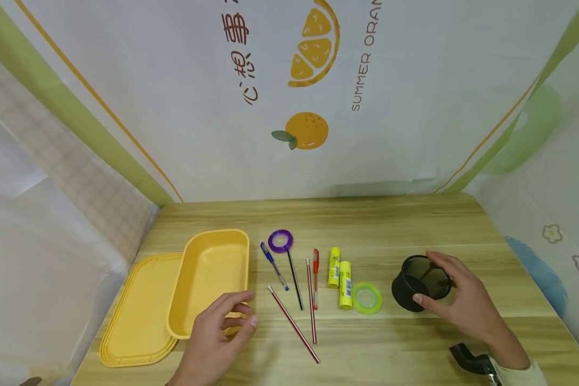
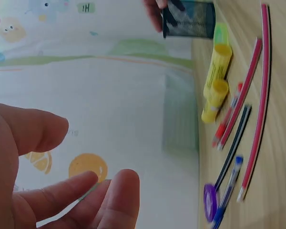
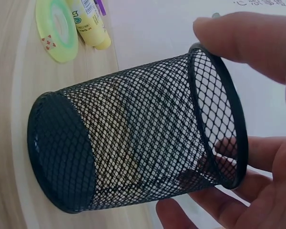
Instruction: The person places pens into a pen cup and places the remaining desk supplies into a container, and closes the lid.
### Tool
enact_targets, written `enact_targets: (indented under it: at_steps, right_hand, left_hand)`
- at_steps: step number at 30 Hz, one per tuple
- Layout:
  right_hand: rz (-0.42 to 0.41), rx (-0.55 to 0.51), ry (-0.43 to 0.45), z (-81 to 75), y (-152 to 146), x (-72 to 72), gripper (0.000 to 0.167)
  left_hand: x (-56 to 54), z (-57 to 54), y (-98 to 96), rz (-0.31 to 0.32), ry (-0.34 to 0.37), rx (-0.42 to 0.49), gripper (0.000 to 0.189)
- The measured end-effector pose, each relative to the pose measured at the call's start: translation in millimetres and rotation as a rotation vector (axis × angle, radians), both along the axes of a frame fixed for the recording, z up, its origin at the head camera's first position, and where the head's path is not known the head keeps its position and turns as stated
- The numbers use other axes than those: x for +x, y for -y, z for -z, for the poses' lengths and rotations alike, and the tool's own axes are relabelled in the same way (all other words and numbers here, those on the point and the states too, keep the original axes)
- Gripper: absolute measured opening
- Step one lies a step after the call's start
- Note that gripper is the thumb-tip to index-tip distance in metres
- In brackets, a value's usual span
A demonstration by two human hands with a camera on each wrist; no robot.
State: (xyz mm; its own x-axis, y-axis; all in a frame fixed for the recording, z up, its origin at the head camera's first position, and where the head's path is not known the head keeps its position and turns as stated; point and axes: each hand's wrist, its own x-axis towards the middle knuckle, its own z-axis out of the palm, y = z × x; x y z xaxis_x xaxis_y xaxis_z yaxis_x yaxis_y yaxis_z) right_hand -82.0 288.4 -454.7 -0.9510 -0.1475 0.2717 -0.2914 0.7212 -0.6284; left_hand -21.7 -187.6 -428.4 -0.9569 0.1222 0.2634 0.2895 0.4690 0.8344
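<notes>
My right hand [image 1: 473, 303] grips a black mesh pen holder [image 1: 403, 291] near its rim at the right of the table, thumb on one side and fingers on the other. In the right wrist view, the pen holder [image 3: 138, 133] shows its round mesh wall and dark base. Fingers loosely bent and holding nothing, my left hand [image 1: 214, 338] hovers by the near right corner of a yellow plastic box [image 1: 245, 268]. To the left of the pen holder lie a green tape roll [image 1: 368, 298] and two yellow glue sticks [image 1: 346, 284] [image 1: 334, 268].
Two red-striped pencils [image 1: 294, 325] [image 1: 311, 300], a red pen [image 1: 316, 271], a blue pen [image 1: 274, 266], a black pencil [image 1: 295, 280] and a purple tape roll [image 1: 281, 241] lie mid-table. Partly under the box is a yellow lid [image 1: 140, 311]. A printed curtain [image 1: 212, 155] hangs behind.
</notes>
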Motion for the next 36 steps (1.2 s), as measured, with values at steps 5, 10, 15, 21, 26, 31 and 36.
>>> enact_targets:
  at_steps: [5, 10, 15, 21, 26, 31, 36]
  right_hand:
    - [0.017, -0.001, 0.017, 2.1, -0.7, -1.1, 0.097]
    - [0.028, -0.007, 0.034, 4.3, -0.9, -0.7, 0.097]
    - [0.032, -0.006, 0.044, 6.1, -0.9, -0.1, 0.097]
    - [0.033, -0.01, 0.037, 7.3, -0.2, 0.4, 0.098]
    - [0.037, -0.02, 0.041, 8.4, 0.1, 1.8, 0.098]
    - [0.041, -0.026, 0.043, 9.7, -0.6, 2.5, 0.098]
    - [0.04, -0.032, 0.034, 11.4, 0.7, 2.1, 0.097]
  left_hand:
    - [-0.1, 5.8, -11.0, 0.117, 0.103, 0.054, 0.04]
    - [-0.6, 13.0, -19.4, 0.215, 0.182, 0.064, 0.039]
    - [0.7, 19.3, -25.1, 0.244, 0.28, 0.048, 0.046]
    - [-0.5, 25.9, -33.3, 0.221, 0.364, 0.042, 0.054]
    - [-4.9, 33.0, -40.4, 0.183, 0.362, 0.046, 0.05]
    - [-10.1, 41.8, -47.9, 0.145, 0.347, 0.039, 0.049]
    - [-14.1, 48.5, -51.4, 0.101, 0.338, 0.048, 0.046]
